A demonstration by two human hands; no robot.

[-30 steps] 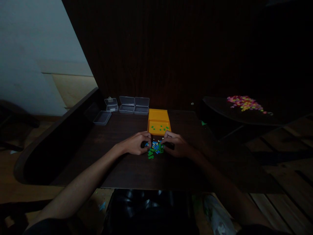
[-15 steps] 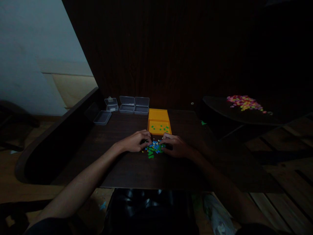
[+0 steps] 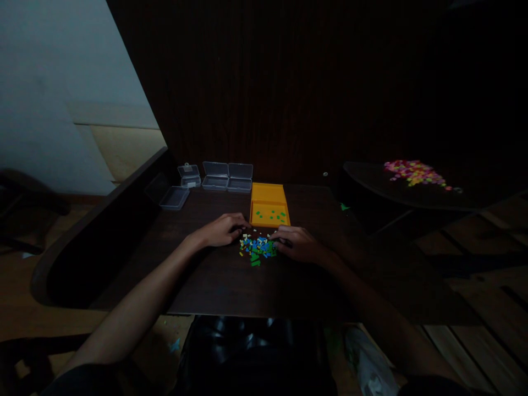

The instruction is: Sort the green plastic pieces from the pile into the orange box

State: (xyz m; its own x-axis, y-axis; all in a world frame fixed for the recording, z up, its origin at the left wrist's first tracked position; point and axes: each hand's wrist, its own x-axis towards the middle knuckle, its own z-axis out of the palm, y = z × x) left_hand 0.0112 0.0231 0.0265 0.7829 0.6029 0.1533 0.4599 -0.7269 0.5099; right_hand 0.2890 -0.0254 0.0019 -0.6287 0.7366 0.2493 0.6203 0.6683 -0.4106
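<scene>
A small heap of tiny green, blue, yellow and white pieces (image 3: 256, 249) lies on the dark wooden table (image 3: 214, 280). Just behind it stands an orange tray (image 3: 268, 196) holding several green pieces. My left hand (image 3: 219, 230) has its fingers curled, fingertips near the tray's front left corner, just left of the heap. My right hand (image 3: 296, 243) rests at the heap's right edge with fingers bent and pinched together. What either hand holds is too small and dim to make out.
Several clear plastic boxes (image 3: 226, 176) sit at the table's back left, one more (image 3: 174, 197) nearer the left edge. A second dark surface to the right bears a pile of pink and yellow pieces (image 3: 413, 173). A dark panelled wall rises behind.
My left hand has drawn away from the heap, up and left toward the tray's corner. The right hand stays at the heap's right side. More of the heap shows.
</scene>
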